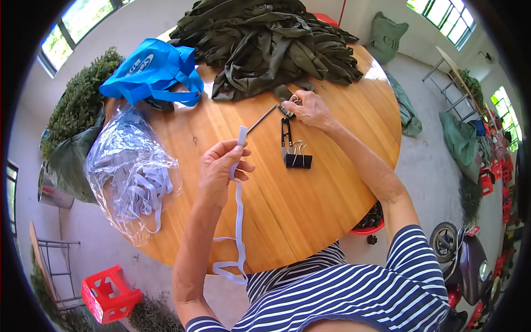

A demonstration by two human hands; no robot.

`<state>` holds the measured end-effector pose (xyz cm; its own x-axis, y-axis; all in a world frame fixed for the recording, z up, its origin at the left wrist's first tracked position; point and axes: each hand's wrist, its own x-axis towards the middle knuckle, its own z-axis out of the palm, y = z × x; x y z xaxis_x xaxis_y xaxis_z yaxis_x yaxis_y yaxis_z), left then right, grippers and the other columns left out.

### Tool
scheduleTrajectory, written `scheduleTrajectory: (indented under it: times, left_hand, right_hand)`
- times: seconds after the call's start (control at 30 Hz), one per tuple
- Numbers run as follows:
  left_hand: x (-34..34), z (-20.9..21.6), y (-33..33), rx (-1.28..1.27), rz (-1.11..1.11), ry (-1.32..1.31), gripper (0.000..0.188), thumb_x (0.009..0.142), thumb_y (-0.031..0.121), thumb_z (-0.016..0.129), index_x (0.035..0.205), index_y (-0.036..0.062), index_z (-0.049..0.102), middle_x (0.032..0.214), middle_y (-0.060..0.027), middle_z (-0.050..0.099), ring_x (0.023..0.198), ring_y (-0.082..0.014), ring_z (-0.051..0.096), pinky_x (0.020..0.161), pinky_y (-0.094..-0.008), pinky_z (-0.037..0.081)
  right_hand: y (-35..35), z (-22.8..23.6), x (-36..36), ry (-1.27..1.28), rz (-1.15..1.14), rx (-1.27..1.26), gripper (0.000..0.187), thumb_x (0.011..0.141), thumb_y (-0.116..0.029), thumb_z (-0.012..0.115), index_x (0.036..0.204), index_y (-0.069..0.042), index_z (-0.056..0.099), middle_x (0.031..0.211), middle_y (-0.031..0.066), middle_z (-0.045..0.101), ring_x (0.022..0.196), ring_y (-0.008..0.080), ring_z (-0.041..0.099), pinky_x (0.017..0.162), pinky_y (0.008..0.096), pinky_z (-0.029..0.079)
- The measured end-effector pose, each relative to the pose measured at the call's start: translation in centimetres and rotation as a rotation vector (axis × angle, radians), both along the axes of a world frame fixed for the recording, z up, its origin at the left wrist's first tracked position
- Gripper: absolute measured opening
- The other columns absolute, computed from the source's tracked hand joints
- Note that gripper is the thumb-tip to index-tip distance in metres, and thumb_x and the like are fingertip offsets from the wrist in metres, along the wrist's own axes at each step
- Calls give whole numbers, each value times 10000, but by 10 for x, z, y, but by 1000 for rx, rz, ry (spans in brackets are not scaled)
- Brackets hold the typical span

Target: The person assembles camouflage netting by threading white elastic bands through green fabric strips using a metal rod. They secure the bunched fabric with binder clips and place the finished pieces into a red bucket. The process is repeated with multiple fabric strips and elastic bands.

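Note:
My left hand [224, 161] pinches a white elastic band [239, 210] near its upper end, which stands up above the fingertips. The rest of the band hangs down past the table's near edge in loose bends. A thin metal rod [261, 119] slants between the band's end and my right hand [311, 109]. The right fingers are closed around a small dark metal clip [286, 111] at the rod's far end; their grip partly hides it. Just below lie black thread snips [286, 134] and a larger black binder clip [298, 161] with silver wire handles.
A heap of dark green fabric [265, 44] covers the far side of the round wooden table [265, 232]. At left are a blue bag [149, 72] and a clear plastic bag [130, 166] of white bands. A red stool [110, 293] stands on the floor, lower left.

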<state>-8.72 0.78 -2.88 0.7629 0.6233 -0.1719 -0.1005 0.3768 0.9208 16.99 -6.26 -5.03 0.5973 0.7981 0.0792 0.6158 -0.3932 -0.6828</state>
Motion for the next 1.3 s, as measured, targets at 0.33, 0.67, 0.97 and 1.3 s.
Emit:
scheduleTrajectory:
  times: [0.33, 0.67, 0.97, 1.3]
  left_hand:
    - [22, -24, -4, -78, -32, -150, 194, 841, 133, 558, 987, 5, 558, 918, -68, 594, 839, -155, 601, 659, -268, 528]
    - [18, -33, 5, -83, 35, -83, 188, 840, 139, 565, 971, 5, 570, 914, -63, 600, 821, -134, 603, 634, -231, 516]
    - [11, -19, -7, 30, -80, -119, 185, 832, 106, 566, 962, -22, 595, 842, -89, 631, 758, -147, 621, 681, -263, 512]
    - [2, -6, -24, 184, -178, -60, 160, 831, 104, 564, 920, -18, 616, 808, -117, 641, 677, -147, 623, 572, -239, 501]
  right_hand:
    - [-26, 26, -62, -223, 289, 427, 243, 852, -226, 556, 798, 5, 607, 611, 15, 541, 521, 57, 474, 467, 241, 392]
    - [-9, 23, -63, -285, 421, 125, 260, 812, -251, 582, 847, 5, 606, 653, 85, 599, 589, 157, 560, 560, 288, 431]
    - [-24, 50, -87, 415, 439, 198, 322, 822, -287, 583, 777, 29, 624, 662, 93, 603, 609, 150, 568, 548, 284, 434]
    - [-25, 37, -72, -180, 644, 147, 504, 902, -423, 364, 771, 20, 567, 520, 90, 464, 470, 185, 487, 471, 298, 399]
